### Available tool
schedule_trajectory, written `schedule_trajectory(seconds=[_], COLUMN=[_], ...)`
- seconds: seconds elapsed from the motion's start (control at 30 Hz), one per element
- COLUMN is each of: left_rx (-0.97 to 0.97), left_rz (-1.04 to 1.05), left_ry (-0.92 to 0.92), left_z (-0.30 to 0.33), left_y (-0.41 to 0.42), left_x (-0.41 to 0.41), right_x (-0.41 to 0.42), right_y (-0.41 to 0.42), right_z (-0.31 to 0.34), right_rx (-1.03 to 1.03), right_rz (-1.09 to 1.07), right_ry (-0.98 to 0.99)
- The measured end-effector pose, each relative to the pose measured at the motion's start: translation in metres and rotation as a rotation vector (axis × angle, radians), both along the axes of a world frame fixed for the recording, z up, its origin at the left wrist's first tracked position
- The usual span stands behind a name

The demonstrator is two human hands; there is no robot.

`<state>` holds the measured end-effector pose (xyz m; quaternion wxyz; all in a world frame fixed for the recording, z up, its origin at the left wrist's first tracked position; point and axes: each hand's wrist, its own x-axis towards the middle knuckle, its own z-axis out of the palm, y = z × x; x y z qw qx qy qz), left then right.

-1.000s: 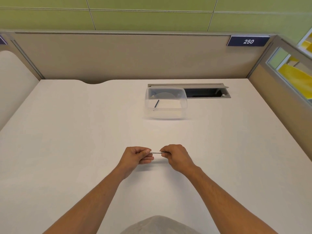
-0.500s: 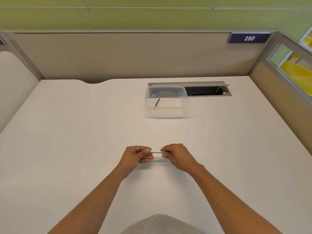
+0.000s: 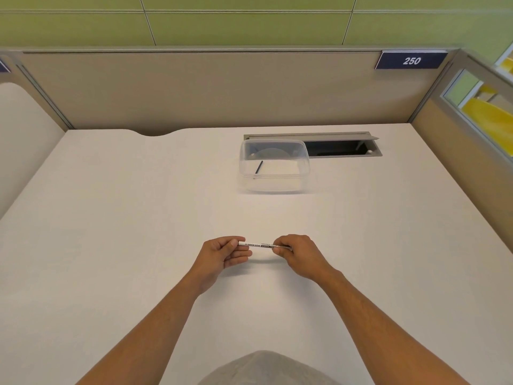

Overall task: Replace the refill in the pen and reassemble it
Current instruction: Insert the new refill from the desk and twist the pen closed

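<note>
A slim white pen point(image 3: 259, 245) with black lettering lies level between my two hands, just above the white desk point(image 3: 111, 245). My left hand point(image 3: 222, 255) pinches its left end with thumb and fingers. My right hand point(image 3: 298, 255) grips the right end, and the tip is hidden in the fingers. Farther back a clear plastic box point(image 3: 274, 169) stands on the desk with a thin dark refill point(image 3: 259, 167) lying inside it, near its left side.
Behind the box an open grey cable slot point(image 3: 341, 148) is set in the desk. Beige partition walls point(image 3: 194, 90) close the desk at the back and on both sides. A blue sign marked 250 point(image 3: 411, 61) hangs at the back right.
My hands have drawn slightly apart, so more of the pen's barrel shows between them. The box and refill have not moved.
</note>
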<state>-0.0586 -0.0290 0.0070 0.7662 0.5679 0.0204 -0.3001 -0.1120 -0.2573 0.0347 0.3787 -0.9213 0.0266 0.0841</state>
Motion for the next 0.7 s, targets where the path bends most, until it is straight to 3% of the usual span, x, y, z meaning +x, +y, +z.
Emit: schedule_trajectory(seconds=[0.33, 0.7], left_rx=[0.051, 0.134], left_rz=[0.012, -0.02], left_ry=[-0.027, -0.036], left_z=[0.003, -0.006], left_y=[-0.006, -0.009], left_x=[-0.001, 0.002], right_x=[0.0, -0.002], right_y=[0.0, -0.005], right_z=[-0.004, -0.011], right_rx=[-0.034, 0.052], right_rz=[-0.026, -0.029], right_ry=[-0.053, 0.016])
